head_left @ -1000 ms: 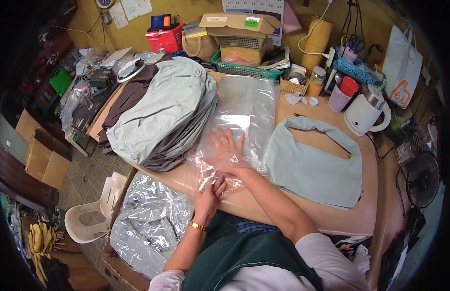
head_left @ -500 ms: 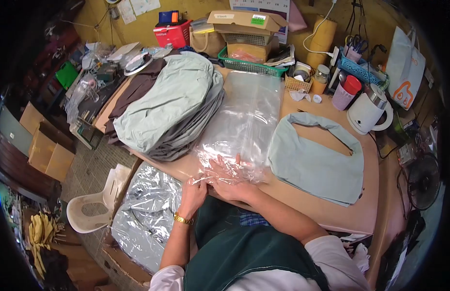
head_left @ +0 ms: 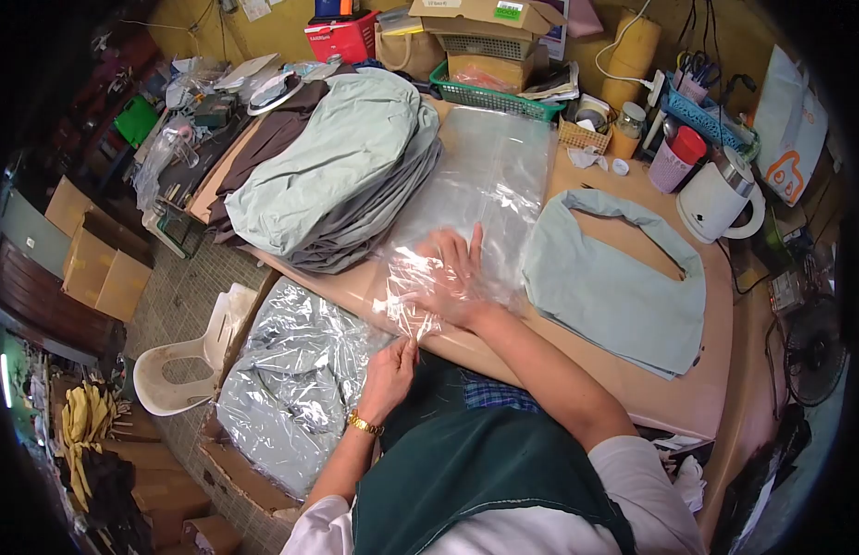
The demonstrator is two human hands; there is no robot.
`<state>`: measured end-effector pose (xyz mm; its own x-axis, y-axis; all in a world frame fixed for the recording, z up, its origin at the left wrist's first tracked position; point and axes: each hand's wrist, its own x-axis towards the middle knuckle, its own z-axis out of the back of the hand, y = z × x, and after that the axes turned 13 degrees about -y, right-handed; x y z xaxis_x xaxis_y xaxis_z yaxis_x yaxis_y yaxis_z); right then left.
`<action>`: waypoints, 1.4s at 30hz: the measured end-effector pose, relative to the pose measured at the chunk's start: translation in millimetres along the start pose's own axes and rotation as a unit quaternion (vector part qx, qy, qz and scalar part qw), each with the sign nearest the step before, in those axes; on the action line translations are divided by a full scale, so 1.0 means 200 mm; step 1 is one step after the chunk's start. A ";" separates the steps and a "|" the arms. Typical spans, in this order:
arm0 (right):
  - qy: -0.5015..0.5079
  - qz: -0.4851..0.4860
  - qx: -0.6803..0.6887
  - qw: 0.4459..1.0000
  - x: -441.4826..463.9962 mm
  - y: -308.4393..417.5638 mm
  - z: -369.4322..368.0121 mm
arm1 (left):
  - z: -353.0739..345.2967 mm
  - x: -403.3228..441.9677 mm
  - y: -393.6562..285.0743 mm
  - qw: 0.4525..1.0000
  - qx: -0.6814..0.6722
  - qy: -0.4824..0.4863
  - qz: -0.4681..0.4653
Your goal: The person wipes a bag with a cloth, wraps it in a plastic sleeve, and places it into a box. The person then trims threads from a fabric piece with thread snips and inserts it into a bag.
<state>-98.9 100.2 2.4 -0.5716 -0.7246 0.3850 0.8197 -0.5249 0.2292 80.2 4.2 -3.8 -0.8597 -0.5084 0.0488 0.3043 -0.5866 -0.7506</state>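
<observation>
Clear plastic bags (head_left: pixel 475 176) lie flat on the table in front of me. My left hand (head_left: pixel 390 377) pinches the near edge of the top plastic bag at the table's front edge. My right hand (head_left: pixel 452 277) rests flat with fingers spread, and shiny film covers at least part of it; whether it is fully inside the bag I cannot tell. Right of the bags lies a folded pale green garment (head_left: pixel 624 287) with an open loop at its top. To the left stands a pile of pale green and grey garments (head_left: pixel 327 176).
Plastic-wrapped grey garments (head_left: pixel 290 388) fill a box below the table's left edge, by a white plastic chair (head_left: pixel 184 370). A white kettle (head_left: pixel 716 203), a pink cup (head_left: pixel 674 162), jars and a green basket (head_left: pixel 494 100) line the back. A fan (head_left: pixel 813 361) stands far right.
My right hand has slid forward, away from me, under the film with its fingers spreading. The left hand stays at the bag's edge, now apart from the right. The camera view has shifted slightly.
</observation>
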 end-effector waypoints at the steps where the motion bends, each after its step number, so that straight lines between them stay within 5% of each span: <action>1: -0.140 -0.059 0.024 0.988 0.00 0.01 -0.02 | -0.02 -0.01 0.01 1.000 -0.007 -0.010 -0.028; 5: 0.033 -0.169 -0.015 0.985 0.11 -0.05 0.01 | 0.05 -0.02 -0.06 0.996 0.004 -0.048 -0.074; 9: 0.065 -0.190 -0.009 0.980 0.17 -0.15 0.05 | 0.27 -0.10 -0.20 0.996 -0.006 -0.033 -0.078; 12: 0.079 -0.188 -0.027 0.979 0.21 -0.20 0.02 | 0.60 -0.22 -0.21 0.988 -0.152 -0.009 0.033; 14: 0.083 -0.181 -0.040 0.979 0.24 -0.21 0.00 | 0.83 -0.40 -0.18 0.959 -0.214 -0.170 0.081; 16: 0.113 -0.184 -0.059 0.975 0.26 -0.20 0.00 | 1.10 -0.60 -0.09 0.898 -0.115 -0.424 0.002; 18: 0.099 -0.184 -0.050 0.977 0.25 -0.21 -0.02 | 1.44 -0.84 0.03 0.745 0.124 -0.644 -0.118; 19: 0.086 -0.184 -0.040 0.978 0.24 -0.21 -0.03 | 1.57 -0.93 0.05 0.646 0.249 -0.698 -0.182; 21: 0.069 -0.164 -0.079 0.981 0.17 -0.06 -0.06 | 1.64 -0.99 -0.06 0.563 0.344 -0.698 -0.277; 23: 0.077 -0.113 -0.048 0.989 0.03 0.11 0.00 | 1.72 -0.91 0.07 0.584 0.214 -0.727 -0.290; 26: 0.240 -0.009 0.335 0.911 -0.10 0.32 0.30 | 1.39 -0.55 -0.03 0.690 0.167 -0.631 -0.312; 28: 0.279 -0.098 0.524 0.799 -0.17 0.34 0.46 | 0.98 -0.30 -0.21 0.815 0.123 -0.436 -0.362; 29: 0.141 -0.182 0.715 0.661 -0.26 0.34 0.45 | 0.77 -0.21 -0.31 0.870 0.104 -0.294 -0.383; 30: 0.093 -0.239 0.762 0.594 -0.30 0.36 0.51 | 0.55 -0.15 -0.40 0.901 0.095 -0.154 -0.393; 31: 0.090 -0.239 0.761 0.596 -0.34 0.32 0.49 | 0.36 -0.12 -0.47 0.934 0.106 -0.024 -0.341; 33: -0.026 -0.200 0.548 0.812 -0.41 0.15 0.39 | 0.16 -0.09 -0.49 0.904 0.158 0.083 -0.389; 34: -0.052 -0.239 0.565 0.788 -0.47 0.06 0.35 | 0.20 -0.08 -0.60 0.888 0.156 0.263 -0.343; 35: -0.076 -0.276 0.579 0.764 -0.52 -0.02 0.34 | 0.23 -0.07 -0.69 0.888 0.152 0.261 -0.346; 37: -0.097 -0.289 0.600 0.739 -0.58 -0.08 0.45 | 0.25 -0.03 -0.80 0.900 0.079 -0.021 -0.428; 39: -0.111 -0.312 0.623 0.708 -0.66 -0.13 0.56 | 0.21 0.11 -0.78 0.875 0.172 -0.120 -0.437; 42: -0.147 -0.359 0.537 0.749 -0.73 -0.25 0.74 | 0.20 0.27 -0.67 0.917 0.177 0.006 -0.359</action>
<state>-51.9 298.6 66.0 -0.9758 -0.2154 -0.0387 -0.0494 0.0443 0.9978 9.3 28.9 125.7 -0.8941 0.0935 0.4380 -0.2290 -0.9359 -0.2676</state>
